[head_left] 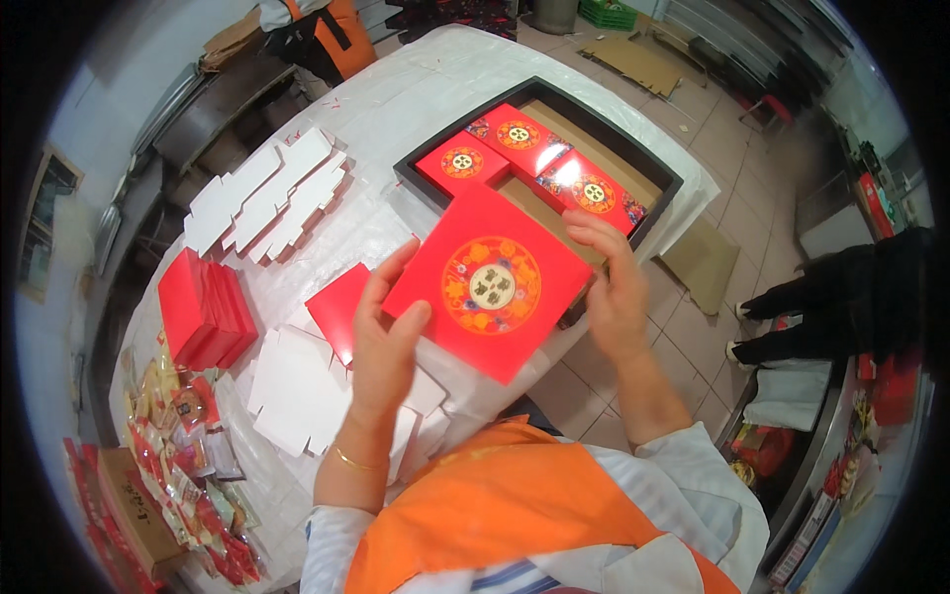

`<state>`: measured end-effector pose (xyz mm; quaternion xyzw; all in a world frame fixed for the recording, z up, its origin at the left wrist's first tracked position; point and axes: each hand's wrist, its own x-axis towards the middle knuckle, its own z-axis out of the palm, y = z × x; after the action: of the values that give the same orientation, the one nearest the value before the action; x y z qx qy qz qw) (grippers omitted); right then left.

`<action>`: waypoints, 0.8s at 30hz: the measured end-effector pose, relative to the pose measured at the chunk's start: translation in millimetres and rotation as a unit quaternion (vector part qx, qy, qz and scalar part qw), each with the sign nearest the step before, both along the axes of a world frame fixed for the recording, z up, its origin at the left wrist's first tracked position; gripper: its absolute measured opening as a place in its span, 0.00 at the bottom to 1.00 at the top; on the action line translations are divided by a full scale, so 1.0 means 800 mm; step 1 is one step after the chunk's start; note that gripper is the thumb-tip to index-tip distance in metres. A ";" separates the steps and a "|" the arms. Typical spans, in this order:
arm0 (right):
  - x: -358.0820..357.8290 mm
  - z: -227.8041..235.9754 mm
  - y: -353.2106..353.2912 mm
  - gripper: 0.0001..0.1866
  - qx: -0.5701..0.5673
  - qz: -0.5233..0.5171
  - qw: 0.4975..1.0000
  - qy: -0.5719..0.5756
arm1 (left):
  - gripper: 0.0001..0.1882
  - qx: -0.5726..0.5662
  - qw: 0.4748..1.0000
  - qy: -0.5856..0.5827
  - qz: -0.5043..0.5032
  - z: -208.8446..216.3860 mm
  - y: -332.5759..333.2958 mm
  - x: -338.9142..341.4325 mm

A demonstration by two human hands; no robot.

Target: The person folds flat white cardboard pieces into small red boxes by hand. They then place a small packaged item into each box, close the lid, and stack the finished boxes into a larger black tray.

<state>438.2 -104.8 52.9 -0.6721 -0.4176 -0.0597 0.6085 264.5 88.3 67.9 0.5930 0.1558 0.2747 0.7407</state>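
I hold a flat square red box (490, 282) with a round gold and orange emblem on its lid, above the table's near edge. My left hand (381, 342) grips its left edge, thumb on top. My right hand (612, 287) grips its right edge. Just behind it stands a large black tray box (427, 148) with a brown inside, holding three smaller red boxes (520, 137) with the same emblem. A folded red piece (336, 307) lies under my left hand on the white-covered table (416, 94).
Stacks of flat white cardboard blanks (267, 198) lie at the left, more (297, 386) near me. A pile of red flat boxes (203, 307) sits left. Small snack packets (183, 426) crowd the near-left edge. Another person (317, 30) stands at the far end; dark-clad legs (831, 307) are at the right.
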 end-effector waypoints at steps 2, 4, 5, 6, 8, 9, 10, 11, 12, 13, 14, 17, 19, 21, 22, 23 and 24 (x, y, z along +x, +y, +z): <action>0.019 0.003 -0.018 0.24 0.041 0.197 0.941 0.274 | 0.30 -0.001 0.998 0.006 -0.058 0.015 0.019 0.013; 0.015 0.010 -0.022 0.31 -0.030 0.260 0.907 0.329 | 0.29 0.025 0.993 0.019 -0.112 0.040 0.027 0.031; 0.014 0.010 -0.019 0.33 -0.034 0.250 0.915 0.314 | 0.29 0.052 0.989 0.026 -0.138 0.056 0.027 0.046; 0.012 0.010 -0.017 0.36 -0.038 0.238 0.923 0.299 | 0.28 0.078 0.983 0.032 -0.166 0.064 0.027 0.063; 0.013 0.000 -0.006 0.39 -0.001 0.198 0.938 0.284 | 0.29 0.162 0.970 0.051 -0.172 0.068 0.029 0.098; 0.014 0.002 -0.004 0.38 0.035 0.167 0.934 0.315 | 0.29 0.202 0.961 0.060 -0.176 0.068 0.031 0.117; 0.016 0.001 0.000 0.37 0.075 0.139 0.925 0.345 | 0.30 0.246 0.950 0.062 -0.180 0.066 0.036 0.136; 0.025 -0.001 0.002 0.35 0.083 0.088 0.941 0.317 | 0.30 0.251 0.950 0.057 -0.178 0.062 0.045 0.154; 0.041 -0.007 0.007 0.34 0.090 0.037 0.953 0.287 | 0.30 0.255 0.949 0.053 -0.176 0.056 0.056 0.174; 0.058 -0.017 0.010 0.32 0.096 -0.017 0.961 0.258 | 0.29 0.259 0.948 0.049 -0.176 0.046 0.069 0.195; 0.077 -0.029 0.012 0.30 0.053 -0.068 0.957 0.276 | 0.30 0.263 0.950 0.060 -0.157 0.035 0.091 0.215; 0.123 -0.081 0.016 0.25 -0.054 -0.196 0.934 0.294 | 0.32 0.317 0.943 0.087 -0.051 -0.023 0.162 0.243; 0.133 -0.113 0.030 0.23 -0.101 -0.239 0.926 0.273 | 0.35 0.354 0.927 0.122 0.005 -0.066 0.203 0.256; 0.133 -0.121 0.045 0.24 -0.116 -0.207 0.917 0.320 | 0.36 0.381 0.908 0.175 0.023 -0.115 0.233 0.259; 0.132 -0.128 0.055 0.25 -0.117 -0.199 0.922 0.312 | 0.37 0.395 0.901 0.177 0.028 -0.135 0.242 0.262; 0.129 -0.131 0.063 0.25 -0.121 -0.190 0.926 0.304 | 0.38 0.408 0.895 0.180 0.033 -0.158 0.252 0.264; 0.126 -0.130 0.070 0.25 -0.138 -0.186 0.921 0.314 | 0.40 0.437 0.880 0.186 0.033 -0.180 0.267 0.266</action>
<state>539.0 -48.8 -50.8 -0.7995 -0.0763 0.1008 0.5872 477.7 301.7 -75.9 0.8910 0.1741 0.2238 0.3545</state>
